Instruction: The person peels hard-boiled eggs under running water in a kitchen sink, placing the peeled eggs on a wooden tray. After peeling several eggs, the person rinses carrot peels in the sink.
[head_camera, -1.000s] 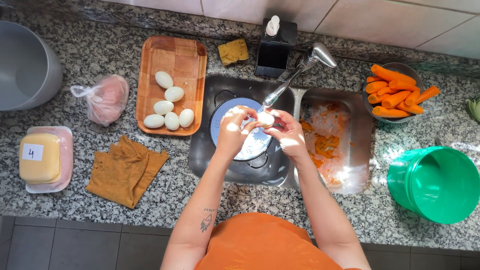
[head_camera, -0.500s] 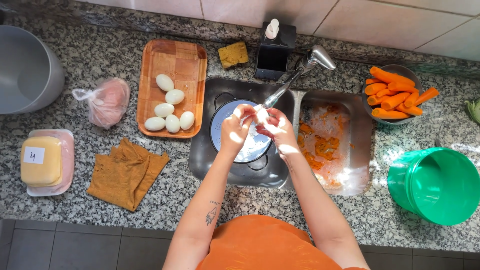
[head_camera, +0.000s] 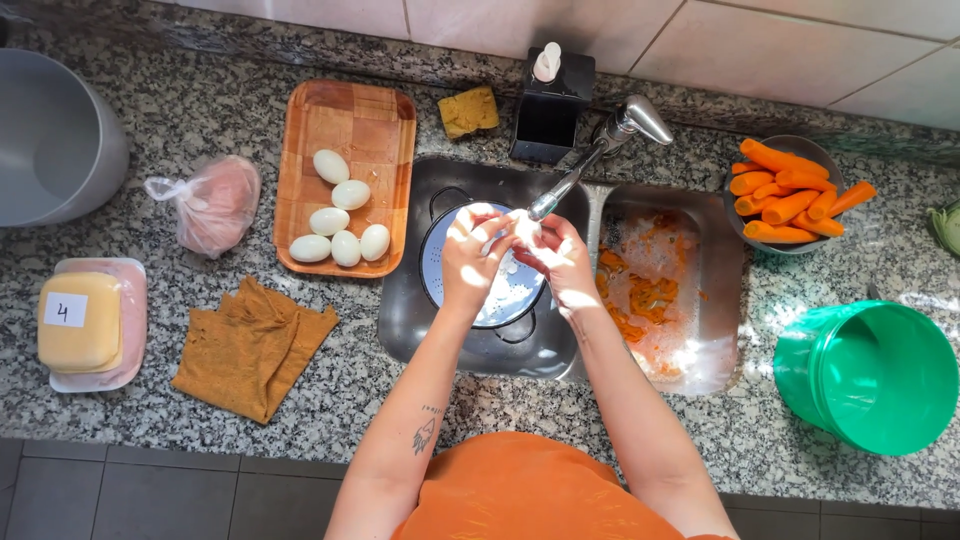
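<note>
Head view: we clasp both hands, left hand (head_camera: 470, 262) and right hand (head_camera: 560, 262), around an egg (head_camera: 518, 232) under the faucet (head_camera: 590, 160), above the colander (head_camera: 440, 285).

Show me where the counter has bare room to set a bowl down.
Bare granite lies between the brown cloth and the sink, and along the front edge between the sink's right basin and the green bucket. It is crowded around the wooden tray with eggs and near the carrot bowl.
</note>
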